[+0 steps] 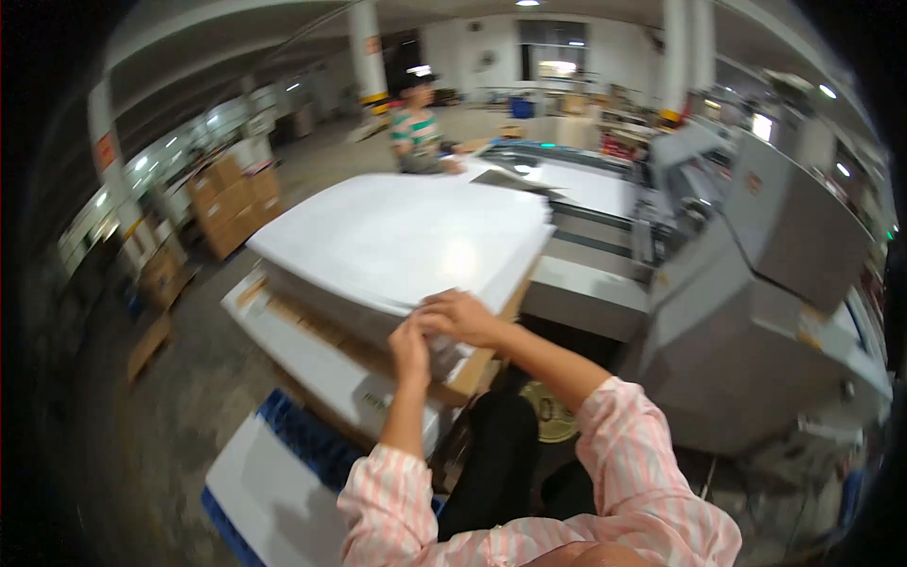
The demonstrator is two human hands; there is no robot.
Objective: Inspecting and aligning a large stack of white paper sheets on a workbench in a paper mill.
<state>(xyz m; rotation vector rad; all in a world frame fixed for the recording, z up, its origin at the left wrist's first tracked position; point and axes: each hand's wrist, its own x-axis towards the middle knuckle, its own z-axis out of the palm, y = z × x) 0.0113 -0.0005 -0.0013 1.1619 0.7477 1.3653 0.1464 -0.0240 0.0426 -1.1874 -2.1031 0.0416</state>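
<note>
A tall stack of large white paper sheets [397,227] fills the middle of the view. At its near corner my two hands meet. My left hand [409,352] is closed at the side of the corner, its fingers curled round the upper sheets' edge. Lying over the top edge, my right hand [460,317] bends its fingers down on the same corner, touching the left fingers. The upper sheets look slightly lifted and curved along the near edge. How many sheets are between my fingers is hidden.
A large grey machine [746,312] stands at right, joined to a flat feed bed [586,189]. A person [416,132] in a striped top stands beyond the stack. At lower left, white sheets [274,491] lie on a blue pallet [293,416]. Cardboard boxes [231,203] stand far left.
</note>
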